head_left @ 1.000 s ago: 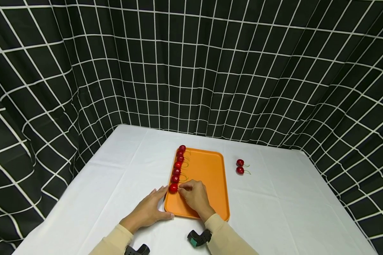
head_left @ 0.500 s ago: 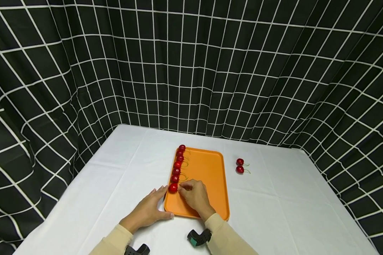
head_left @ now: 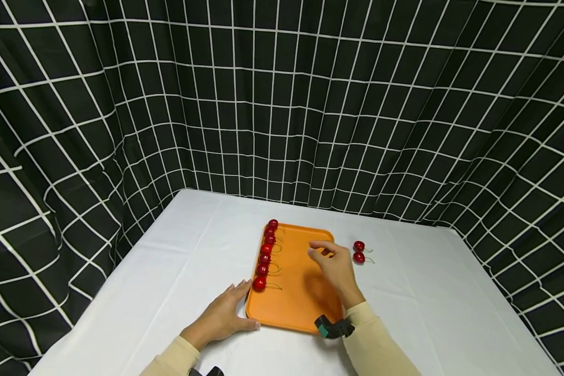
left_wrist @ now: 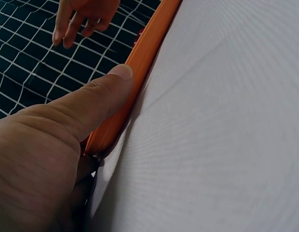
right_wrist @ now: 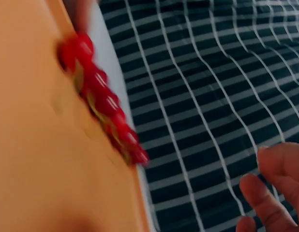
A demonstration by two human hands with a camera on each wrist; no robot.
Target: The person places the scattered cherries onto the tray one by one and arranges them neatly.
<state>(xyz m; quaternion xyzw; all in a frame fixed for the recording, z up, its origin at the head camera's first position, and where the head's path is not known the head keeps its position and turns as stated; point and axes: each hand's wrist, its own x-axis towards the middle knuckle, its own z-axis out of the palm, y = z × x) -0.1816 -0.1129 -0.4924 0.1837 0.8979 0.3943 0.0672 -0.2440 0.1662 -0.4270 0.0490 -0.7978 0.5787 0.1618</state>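
Observation:
A row of several red cherries with thin green stems runs along the left rim of the orange tray (head_left: 289, 308). The nearest cherry (head_left: 259, 284) lies at the front end of the row, its stem pointing right. My left hand (head_left: 221, 317) rests at the tray's front left corner. Its fingers lie along the left side, and its thumb (left_wrist: 103, 94) touches the front rim. My right hand (head_left: 337, 269) hovers above the right part of the tray, thumb and fingertips apart, holding nothing. In the right wrist view, the cherry row (right_wrist: 106, 101) is blurred.
Two more cherries, a far one (head_left: 359, 246) and a near one (head_left: 359, 258), lie on the white tablecloth (head_left: 418, 308) right of the tray. A black curtain with white grid lines (head_left: 282, 104) surrounds the table.
My right hand has let go of the nearest cherry's stem, lifted, and moved right and away from me across the tray. My left hand stays at the corner. The head view has shifted slightly.

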